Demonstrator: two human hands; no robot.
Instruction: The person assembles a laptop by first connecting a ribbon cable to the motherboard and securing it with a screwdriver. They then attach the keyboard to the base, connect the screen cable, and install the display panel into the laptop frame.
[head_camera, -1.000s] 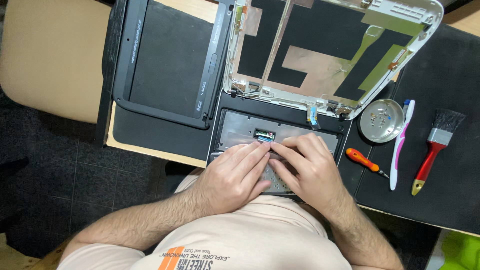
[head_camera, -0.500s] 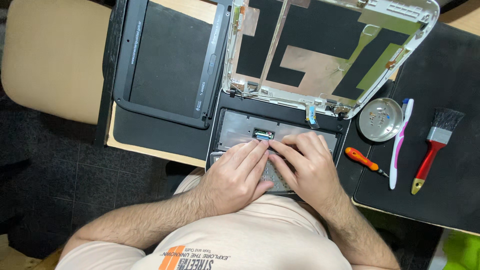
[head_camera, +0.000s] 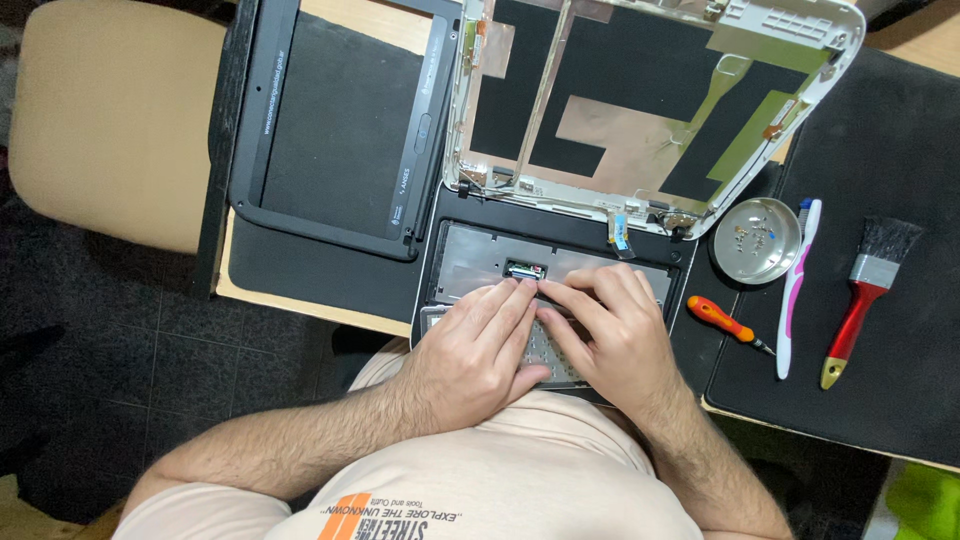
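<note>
Since the earlier frames I am seeing almost no movement: both hands are staying over the connector (head_camera: 524, 270), the fingertips having crept slightly closer to it.

The laptop base (head_camera: 560, 262) is showing a flat, dull-grey metal tray inside a black plastic shell. The opened lid (head_camera: 650, 110) is displaying copper-coloured foil, black patches and a white rounded frame. A black rectangular bezel (head_camera: 340, 130) is lying to the left on the desk (head_camera: 300, 290).

My hands are hiding the lifted keyboard (head_camera: 555, 355) almost entirely. The lid's top edge is running out of view.

My left hand (head_camera: 475, 345) is lying flat, fingers (head_camera: 505, 300) extended and close together, tips touching the connector area. My right hand (head_camera: 610, 335) is doing likewise, fingers slightly spread, gripping nothing that I can see.
</note>
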